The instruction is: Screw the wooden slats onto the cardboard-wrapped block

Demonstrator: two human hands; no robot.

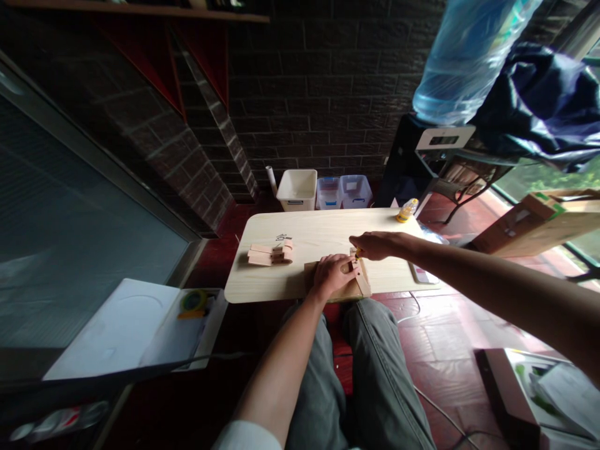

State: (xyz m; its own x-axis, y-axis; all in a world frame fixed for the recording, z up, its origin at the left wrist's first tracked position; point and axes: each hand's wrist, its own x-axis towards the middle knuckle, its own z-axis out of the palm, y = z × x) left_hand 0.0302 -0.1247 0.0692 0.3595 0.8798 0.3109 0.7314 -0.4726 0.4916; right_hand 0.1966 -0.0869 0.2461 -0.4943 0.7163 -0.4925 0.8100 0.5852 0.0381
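My right hand (377, 245) is closed round a small yellow-and-black tool, apparently a screwdriver (359, 252), most of it hidden in the fist. The tool points down at a light wooden strip (360, 281) with dark holes. My left hand (332, 273) grips the strip from its left side, thumb and fingers near the tool's tip. Under both lies a flat brown board or box (310, 275) at the table's front edge, above my knees. Several pale wooden pieces (269, 254) are stacked to the left, with small dark screws (282, 237) behind them.
The pale table (323, 225) has rounded corners. A yellow-capped glue bottle (407, 210) stands at its back right, and a phone-like object (424, 274) lies at the right edge. Plastic bins (297, 187) stand behind. An open white box (206, 331) is at left, a water dispenser (412, 162) at right.
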